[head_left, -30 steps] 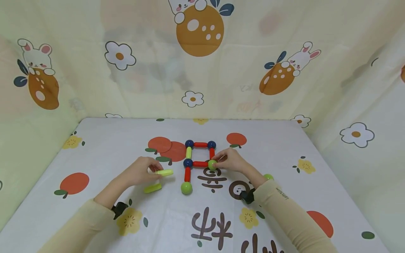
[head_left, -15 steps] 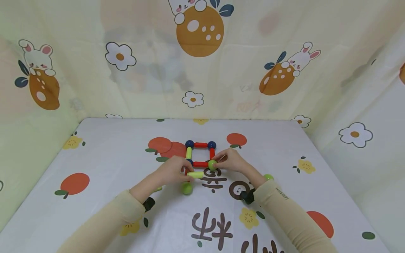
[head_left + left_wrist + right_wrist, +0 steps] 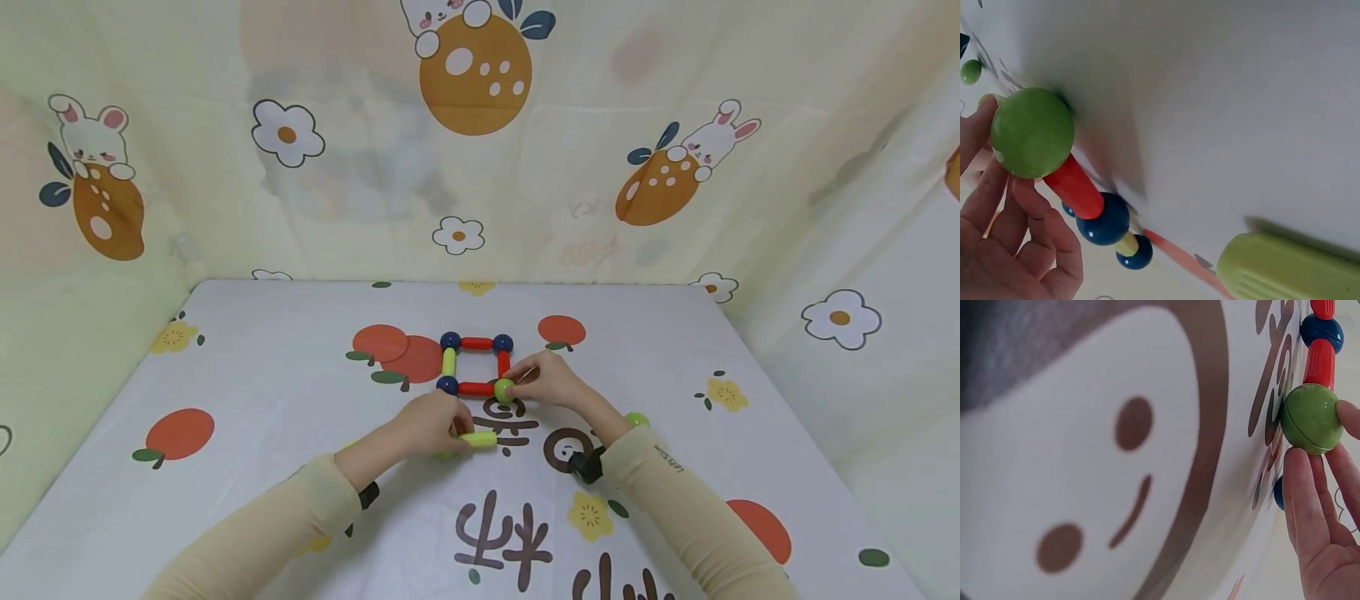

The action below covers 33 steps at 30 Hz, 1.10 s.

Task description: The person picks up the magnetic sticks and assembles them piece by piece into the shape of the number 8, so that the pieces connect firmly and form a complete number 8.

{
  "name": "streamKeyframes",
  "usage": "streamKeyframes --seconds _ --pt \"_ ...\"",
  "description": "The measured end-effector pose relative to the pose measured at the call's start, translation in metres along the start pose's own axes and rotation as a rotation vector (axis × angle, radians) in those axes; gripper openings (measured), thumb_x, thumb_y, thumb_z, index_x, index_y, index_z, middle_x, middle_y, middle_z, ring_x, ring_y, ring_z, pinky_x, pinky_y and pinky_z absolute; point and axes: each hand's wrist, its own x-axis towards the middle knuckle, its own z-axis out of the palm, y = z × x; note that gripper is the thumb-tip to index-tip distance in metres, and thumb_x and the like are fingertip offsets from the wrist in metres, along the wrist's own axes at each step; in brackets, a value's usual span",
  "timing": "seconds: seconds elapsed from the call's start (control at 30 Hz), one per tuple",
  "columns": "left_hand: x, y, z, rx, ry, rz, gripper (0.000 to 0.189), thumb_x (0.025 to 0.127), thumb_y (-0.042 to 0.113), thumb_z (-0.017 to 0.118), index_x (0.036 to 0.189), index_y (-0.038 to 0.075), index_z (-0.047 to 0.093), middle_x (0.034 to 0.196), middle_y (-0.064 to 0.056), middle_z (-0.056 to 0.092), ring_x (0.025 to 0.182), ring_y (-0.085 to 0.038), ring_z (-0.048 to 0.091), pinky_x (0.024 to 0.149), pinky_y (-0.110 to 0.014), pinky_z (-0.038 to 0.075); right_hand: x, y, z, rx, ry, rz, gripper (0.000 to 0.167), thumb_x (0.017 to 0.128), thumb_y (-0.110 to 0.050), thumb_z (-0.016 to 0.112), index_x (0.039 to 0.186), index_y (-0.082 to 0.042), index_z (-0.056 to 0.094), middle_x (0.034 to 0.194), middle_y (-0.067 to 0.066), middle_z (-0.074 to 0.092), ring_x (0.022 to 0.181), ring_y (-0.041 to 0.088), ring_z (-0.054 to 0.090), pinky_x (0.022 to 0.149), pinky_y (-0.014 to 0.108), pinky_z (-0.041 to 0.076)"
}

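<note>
My left hand (image 3: 433,423) pinches a yellow-green magnetic rod (image 3: 480,439) that points right, beside a green ball (image 3: 1032,132). In the head view this ball is mostly hidden under the hand; the left wrist view has it joined to a red rod (image 3: 1075,187) and a blue ball (image 3: 1105,219). My right hand (image 3: 551,382) holds another green ball (image 3: 504,391) at the near right corner of a square. That square has red rods (image 3: 476,389), one yellow-green rod (image 3: 448,362) and blue balls (image 3: 502,342) at its other corners.
A loose yellow-green rod (image 3: 1291,272) lies on the table left of the structure, mostly hidden by the left arm in the head view. A spare green ball (image 3: 637,419) sits behind the right forearm. A printed cloth (image 3: 247,333) covers the table, with curtains (image 3: 360,200) around it.
My left hand has carried the yellow-green rod rightward, then slightly nearer, to the near green ball. My right hand stays on its green ball.
</note>
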Motion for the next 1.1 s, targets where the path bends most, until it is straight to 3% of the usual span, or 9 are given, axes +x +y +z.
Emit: streamKeyframes --seconds 0.33,0.67,0.97,1.1 --pt "0.001 0.001 0.002 0.048 -0.026 0.01 0.016 0.075 0.018 0.076 0.088 0.012 0.072 0.071 0.008 0.061 0.066 -0.007 0.052 0.065 -0.02 0.044 0.002 0.0 0.0 0.0 -0.002 0.013 0.026 0.075 -0.018 0.075 0.097 -0.005 0.071 0.083 0.002 0.066 0.072 0.016 0.057 0.061 0.024 0.047" --pt "-0.007 -0.005 -0.004 -0.02 -0.066 0.066 0.028 0.07 0.008 0.078 0.098 0.009 0.072 0.084 0.003 0.066 0.075 -0.012 0.055 0.068 -0.021 0.045 0.003 0.001 0.001 -0.013 0.003 0.003 0.024 0.076 -0.016 0.075 0.097 -0.006 0.071 0.085 0.002 0.066 0.071 0.016 0.056 0.062 0.025 0.047" --pt "-0.011 -0.014 -0.004 -0.031 -0.024 0.147 0.031 0.069 0.011 0.08 0.099 0.008 0.072 0.088 0.002 0.068 0.078 -0.01 0.054 0.07 -0.022 0.043 0.0 -0.002 0.0 -0.016 -0.006 0.014 0.027 0.077 -0.016 0.074 0.1 -0.005 0.069 0.089 0.003 0.065 0.074 0.016 0.057 0.064 0.025 0.049" --pt "-0.012 -0.016 -0.003 -0.042 -0.018 0.141 0.033 0.069 0.012 0.08 0.1 0.009 0.071 0.09 0.002 0.068 0.079 -0.01 0.054 0.071 -0.022 0.043 -0.001 -0.002 -0.001 -0.042 -0.008 -0.012 0.028 0.077 -0.018 0.074 0.101 -0.006 0.069 0.089 0.003 0.065 0.076 0.016 0.057 0.066 0.025 0.049"
